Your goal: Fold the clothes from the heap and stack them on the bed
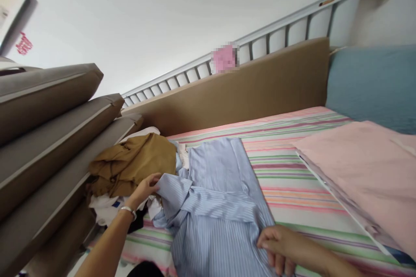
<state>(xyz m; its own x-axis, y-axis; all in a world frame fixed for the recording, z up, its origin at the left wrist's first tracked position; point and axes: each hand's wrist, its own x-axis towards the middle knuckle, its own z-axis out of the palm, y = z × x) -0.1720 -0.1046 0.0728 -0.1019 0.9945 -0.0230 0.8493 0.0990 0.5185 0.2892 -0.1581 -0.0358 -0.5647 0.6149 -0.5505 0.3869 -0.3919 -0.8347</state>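
A blue-and-white striped shirt (214, 238) lies spread on the striped bed sheet (286, 169), with one sleeve (221, 201) laid across its body. At the end of that sleeve, my left hand (147, 188) pinches the cuff between closed fingers; a bracelet is on the wrist. My right hand (277, 244) is closed at the shirt's right edge, its fingers curled on the fabric. Just beyond my left hand is a crumpled mustard-brown garment (143, 156), heaped over white and dark clothes.
Thick grey-brown cushions (65, 138) are stacked at the left. Folded pink cloth (367, 173) lies to the right, near a blue cushion (373, 82). A brown padded board (247, 91) and a metal rail (279, 26) run along the wall.
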